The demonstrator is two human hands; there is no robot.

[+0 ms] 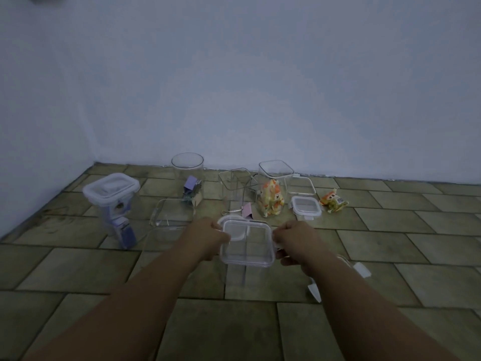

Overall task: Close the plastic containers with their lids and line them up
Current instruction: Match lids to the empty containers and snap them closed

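A clear square container (235,276) stands on the tiled floor in front of me with a clear square lid (247,243) on top. My left hand (208,237) grips the lid's left edge and my right hand (292,242) grips its right edge. At the left stands a tall container with its lid on (110,190). Open clear containers stand further back: a round one (187,168), a square one (233,185) and one holding yellow-orange packets (273,194). A small square lid (305,205) lies on the floor to the right.
A low clear tray (171,213) lies left of my hands. A loose snack packet (333,201) sits at the right. A purple binder clip (246,210) lies behind the lid. White lid parts (361,269) lie by my right forearm. The wall (234,87) runs close behind.
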